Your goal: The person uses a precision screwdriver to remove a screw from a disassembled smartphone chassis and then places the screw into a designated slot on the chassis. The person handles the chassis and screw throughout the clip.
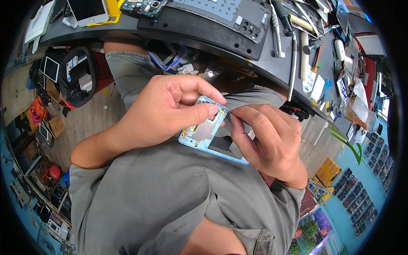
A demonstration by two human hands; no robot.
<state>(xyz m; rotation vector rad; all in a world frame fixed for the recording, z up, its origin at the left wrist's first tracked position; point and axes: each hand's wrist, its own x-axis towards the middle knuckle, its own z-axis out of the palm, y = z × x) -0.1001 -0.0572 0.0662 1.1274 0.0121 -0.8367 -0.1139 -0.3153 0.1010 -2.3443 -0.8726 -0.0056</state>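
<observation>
A light blue phone frame (205, 132) with gold contacts and a grey metal inner plate is held at a tilt above my lap. My left hand (163, 102) grips it by its upper left part, thumb lying on the inner face and forefinger curled along the top edge. At the upper right edge of the frame, the thumb and forefinger of my right hand (272, 134) are pinched together. A thin sliver shows at those fingertips, too small to name. The right fingers hide the frame's lower right corner.
Beyond my knees runs a dark workbench (199, 29) bearing a large phone back panel (250, 25), a circuit board (143, 6) and a white tablet (88, 10). Several hand tools (278, 36) lie at right. A lined bin (80, 78) stands on the floor at left.
</observation>
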